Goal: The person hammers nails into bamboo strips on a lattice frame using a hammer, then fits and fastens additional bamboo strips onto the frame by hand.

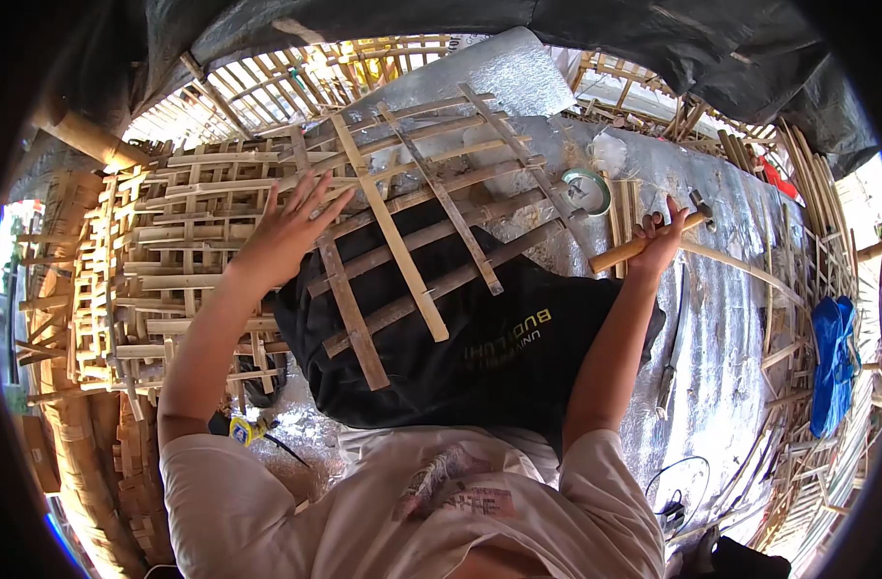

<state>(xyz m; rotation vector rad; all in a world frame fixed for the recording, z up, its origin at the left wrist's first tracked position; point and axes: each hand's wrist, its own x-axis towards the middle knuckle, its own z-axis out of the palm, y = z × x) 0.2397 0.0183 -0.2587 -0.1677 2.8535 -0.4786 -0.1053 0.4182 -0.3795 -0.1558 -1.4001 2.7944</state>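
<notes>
A lattice of crossed bamboo strips [397, 246] rests over a black cloth [479, 343] with yellow lettering on my lap. My left hand [296, 227], fingers spread, is over the lattice's left edge. Whether it touches the strips is hard to tell. In my right hand [658, 239] is a hammer [616, 256], gripped by its wooden handle, its metal head pointing up to the right. The hammer is right of the lattice, apart from it. A round tin [586, 191] stands between the lattice and my right hand.
Stacked bamboo lattices [185, 251] fill the left side. A silver foil mat [716, 338] covers the floor at the right, with a long knife [670, 372] on it. A blue bag [832, 367] hangs far right. A yellow tape measure [243, 430] lies lower left. Bamboo fencing surrounds the area.
</notes>
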